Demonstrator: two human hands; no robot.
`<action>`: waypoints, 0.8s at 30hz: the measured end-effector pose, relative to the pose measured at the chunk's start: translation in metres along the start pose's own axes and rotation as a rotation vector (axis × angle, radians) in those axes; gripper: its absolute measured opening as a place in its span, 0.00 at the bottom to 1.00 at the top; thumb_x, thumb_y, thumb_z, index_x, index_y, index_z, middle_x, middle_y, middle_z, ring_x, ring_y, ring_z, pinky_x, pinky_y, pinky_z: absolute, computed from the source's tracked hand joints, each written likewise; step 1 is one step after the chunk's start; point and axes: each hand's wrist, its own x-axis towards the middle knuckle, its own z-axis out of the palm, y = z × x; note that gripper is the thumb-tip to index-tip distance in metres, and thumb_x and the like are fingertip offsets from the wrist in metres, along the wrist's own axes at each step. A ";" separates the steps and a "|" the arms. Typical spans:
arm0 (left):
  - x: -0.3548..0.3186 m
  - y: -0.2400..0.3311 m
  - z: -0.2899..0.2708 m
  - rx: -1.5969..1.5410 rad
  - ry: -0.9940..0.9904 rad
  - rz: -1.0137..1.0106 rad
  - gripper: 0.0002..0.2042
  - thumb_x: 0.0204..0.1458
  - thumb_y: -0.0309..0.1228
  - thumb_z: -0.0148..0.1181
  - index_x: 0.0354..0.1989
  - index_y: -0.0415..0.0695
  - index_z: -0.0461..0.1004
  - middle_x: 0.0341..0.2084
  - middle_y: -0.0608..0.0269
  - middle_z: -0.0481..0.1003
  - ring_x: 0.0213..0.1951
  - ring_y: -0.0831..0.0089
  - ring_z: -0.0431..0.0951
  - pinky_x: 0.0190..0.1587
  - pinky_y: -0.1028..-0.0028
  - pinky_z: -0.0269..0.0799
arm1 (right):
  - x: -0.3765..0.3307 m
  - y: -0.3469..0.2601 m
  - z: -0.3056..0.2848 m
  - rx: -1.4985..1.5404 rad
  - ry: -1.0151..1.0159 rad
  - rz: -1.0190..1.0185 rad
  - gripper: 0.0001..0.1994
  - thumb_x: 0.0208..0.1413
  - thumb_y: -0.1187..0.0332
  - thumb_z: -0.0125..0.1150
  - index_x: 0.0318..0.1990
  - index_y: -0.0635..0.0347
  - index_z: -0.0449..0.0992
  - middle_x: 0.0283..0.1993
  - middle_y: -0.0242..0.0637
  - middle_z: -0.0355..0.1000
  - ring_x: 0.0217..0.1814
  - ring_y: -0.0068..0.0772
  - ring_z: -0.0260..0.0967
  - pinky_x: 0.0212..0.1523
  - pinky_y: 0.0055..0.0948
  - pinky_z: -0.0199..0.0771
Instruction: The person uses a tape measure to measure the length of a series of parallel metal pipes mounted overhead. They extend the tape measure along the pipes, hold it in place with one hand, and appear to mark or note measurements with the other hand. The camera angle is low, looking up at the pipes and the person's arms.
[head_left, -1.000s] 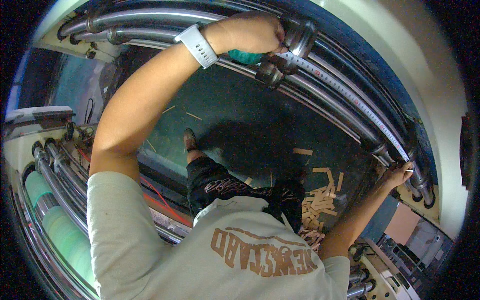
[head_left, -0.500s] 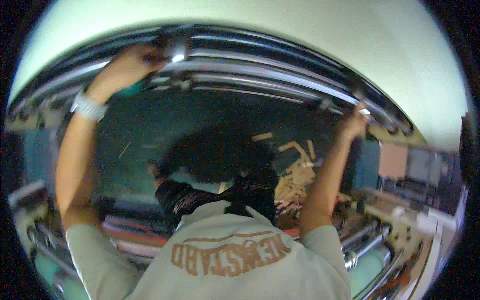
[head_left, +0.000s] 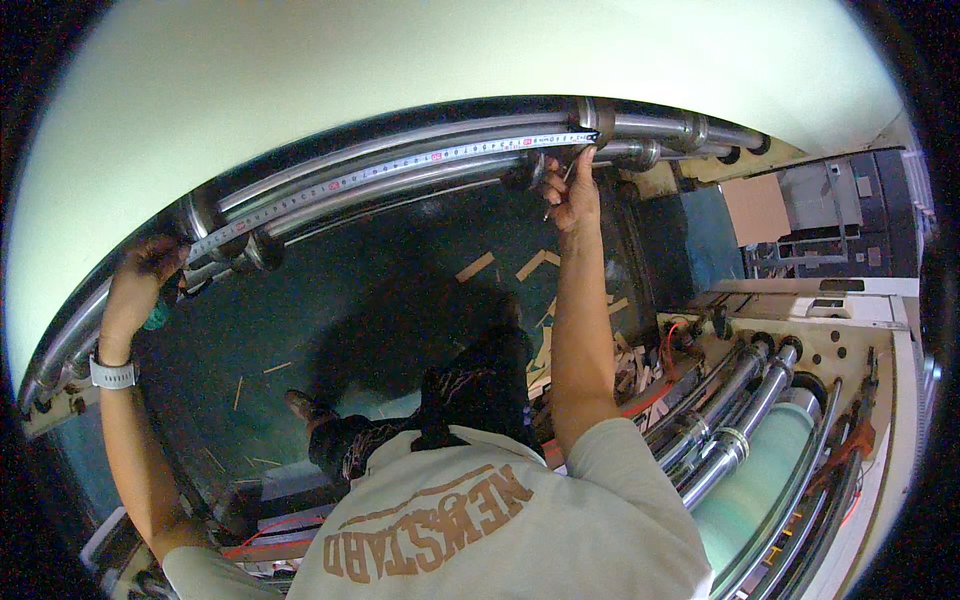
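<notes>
A white tape measure blade stretches across metal shafts that carry dark collars. At its left end my left hand closes round the tape measure, and a teal-green part shows just below the fingers. My right hand pinches near the blade's right end, its thumb tip just under the end, beside a collar. Something thin and shiny shows between the curled right fingers, too small to name. The upper long shaft runs behind the blade.
A pale curved panel rises beyond the shafts. Wood strips lie on the dark green floor. At lower right, more shafts, a pale green roller and an orange cable sit by a cream frame. A cardboard sheet stands farther right.
The view has turned and sharpened from a blur. Both hands stay at the shafts but appear farther left in the picture. The stretched tape blade is now plainly visible between them.
</notes>
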 end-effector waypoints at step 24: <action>0.001 0.017 -0.004 -0.134 -0.038 -0.145 0.11 0.49 0.33 0.52 0.28 0.36 0.70 0.17 0.61 0.70 0.19 0.76 0.69 0.24 0.77 0.62 | 0.006 -0.001 -0.006 0.017 0.013 -0.008 0.24 0.46 0.43 0.50 0.35 0.57 0.66 0.22 0.30 0.64 0.16 0.15 0.51 0.10 0.13 0.47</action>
